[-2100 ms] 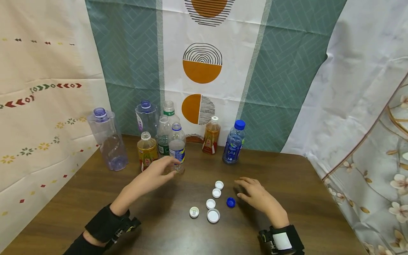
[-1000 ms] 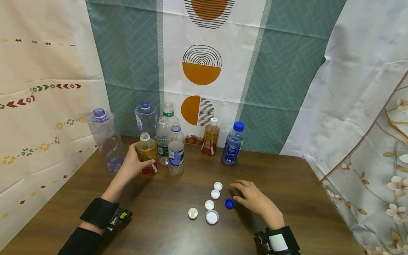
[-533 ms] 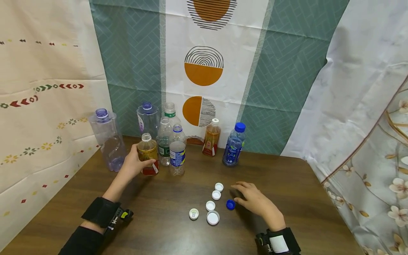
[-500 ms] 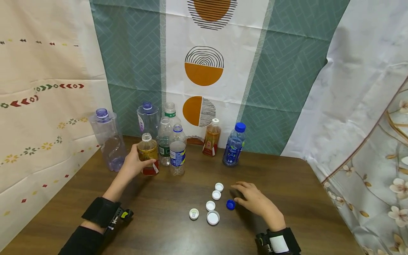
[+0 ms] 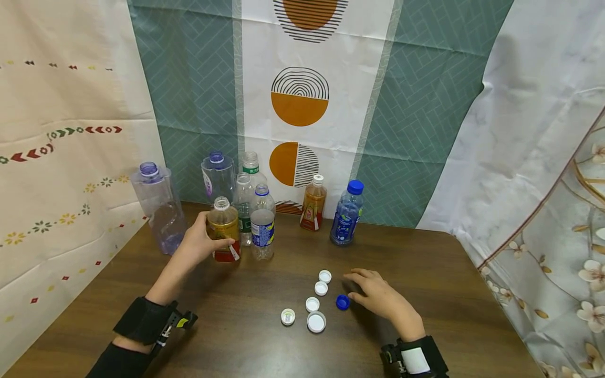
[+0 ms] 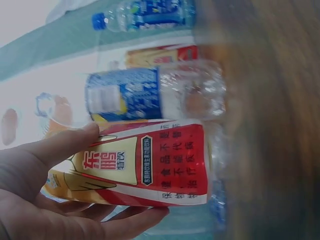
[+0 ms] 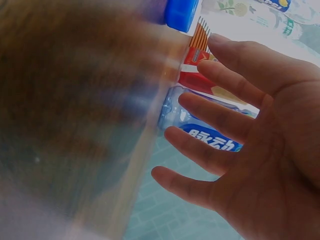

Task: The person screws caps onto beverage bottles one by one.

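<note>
Red-and-amber uncapped plastic bottle [image 5: 224, 227] is clamped in the left hand [image 5: 197, 243] beside the clear, blue-labelled plastic bottle [image 5: 262, 226]; the right hand [image 5: 376, 295], fingers apart, is positioned near the round blue plastic cap [image 5: 342, 302].

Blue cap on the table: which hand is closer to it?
Right. The right hand is just to the right of the blue cap; the left hand is farther off to the left, holding a bottle.
</note>
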A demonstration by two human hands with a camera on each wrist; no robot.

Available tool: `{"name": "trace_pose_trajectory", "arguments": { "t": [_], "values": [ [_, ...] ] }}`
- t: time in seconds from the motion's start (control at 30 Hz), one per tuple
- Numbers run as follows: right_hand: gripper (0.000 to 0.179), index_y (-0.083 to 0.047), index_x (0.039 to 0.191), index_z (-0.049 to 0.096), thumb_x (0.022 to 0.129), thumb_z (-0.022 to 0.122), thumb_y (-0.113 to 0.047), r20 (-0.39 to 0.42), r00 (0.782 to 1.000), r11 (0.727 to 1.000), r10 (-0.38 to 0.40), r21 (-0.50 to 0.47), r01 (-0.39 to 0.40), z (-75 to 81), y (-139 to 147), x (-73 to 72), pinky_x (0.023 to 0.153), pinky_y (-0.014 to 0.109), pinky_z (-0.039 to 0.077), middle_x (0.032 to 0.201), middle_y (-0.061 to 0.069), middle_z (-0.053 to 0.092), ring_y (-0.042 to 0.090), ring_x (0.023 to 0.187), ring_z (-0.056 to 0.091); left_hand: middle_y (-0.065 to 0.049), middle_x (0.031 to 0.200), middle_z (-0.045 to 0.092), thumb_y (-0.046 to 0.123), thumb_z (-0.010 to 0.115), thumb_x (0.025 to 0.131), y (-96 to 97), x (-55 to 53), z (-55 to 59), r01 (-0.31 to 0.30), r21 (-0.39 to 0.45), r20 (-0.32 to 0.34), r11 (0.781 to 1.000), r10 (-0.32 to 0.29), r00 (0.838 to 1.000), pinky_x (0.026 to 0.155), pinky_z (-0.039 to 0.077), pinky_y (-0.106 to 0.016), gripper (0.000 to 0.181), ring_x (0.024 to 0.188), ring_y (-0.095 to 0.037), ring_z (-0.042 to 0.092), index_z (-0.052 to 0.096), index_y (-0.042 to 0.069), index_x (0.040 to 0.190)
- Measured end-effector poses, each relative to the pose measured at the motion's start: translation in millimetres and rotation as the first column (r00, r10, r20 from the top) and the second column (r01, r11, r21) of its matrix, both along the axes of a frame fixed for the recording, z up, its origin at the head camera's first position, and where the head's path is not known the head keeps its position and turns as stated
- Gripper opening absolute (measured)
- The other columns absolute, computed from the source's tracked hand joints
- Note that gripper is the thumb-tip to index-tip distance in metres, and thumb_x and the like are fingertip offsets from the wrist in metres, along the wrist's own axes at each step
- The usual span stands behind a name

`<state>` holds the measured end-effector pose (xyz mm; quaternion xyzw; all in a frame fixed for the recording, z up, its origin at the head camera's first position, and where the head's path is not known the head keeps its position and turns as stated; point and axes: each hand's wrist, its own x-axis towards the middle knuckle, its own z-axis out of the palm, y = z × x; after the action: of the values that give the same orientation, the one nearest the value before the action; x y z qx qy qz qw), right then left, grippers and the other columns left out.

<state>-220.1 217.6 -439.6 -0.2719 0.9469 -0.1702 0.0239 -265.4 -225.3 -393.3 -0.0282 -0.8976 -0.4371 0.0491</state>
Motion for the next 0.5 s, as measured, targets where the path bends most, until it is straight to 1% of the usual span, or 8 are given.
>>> {"name": "trace_pose_trajectory", "arguments": {
  "t": [0.27,0.4,0.5],
  "values": [
    [0.042,-0.001,0.135,0.061,0.097,0.07,-0.017,0.026,1.0,1.0,-0.014,0.004,0.014,1.8,-1,1.3,0.106,0.066,0.041,0.141,0.025,0.054,0.05,0.13,0.048,-0.033,0.139,0.05,0.027,0.086,0.084,12.0,13.7,17.0,0.075,-0.025,-0.023,0.997,-0.075,0.997,0.103,0.046,-0.063,0.087,0.125,-0.05,0.053,0.032,-0.005,0.144],
    [0.042,0.0,0.135,0.061,0.098,0.069,-0.017,0.031,0.999,1.0,-0.011,0.006,0.01,1.8,-1,1.1,0.106,0.066,0.04,0.141,0.025,0.054,0.05,0.13,0.048,-0.031,0.139,0.052,0.026,0.087,0.083,19.0,20.3,22.2,0.128,-0.005,-0.007,0.992,-0.128,0.992,0.102,0.047,-0.062,0.083,0.126,-0.049,0.053,0.035,-0.003,0.142],
    [0.041,0.0,0.136,0.061,0.098,0.069,-0.015,0.029,1.0,1.0,-0.012,0.001,0.012,1.9,0,0.5,0.106,0.066,0.04,0.141,0.025,0.054,0.05,0.13,0.048,-0.029,0.138,0.054,0.024,0.088,0.082,24.4,23.5,24.1,0.15,0.005,-0.011,0.989,-0.15,0.989,0.101,0.048,-0.062,0.08,0.126,-0.049,0.054,0.038,-0.001,0.14]
  ]
}}
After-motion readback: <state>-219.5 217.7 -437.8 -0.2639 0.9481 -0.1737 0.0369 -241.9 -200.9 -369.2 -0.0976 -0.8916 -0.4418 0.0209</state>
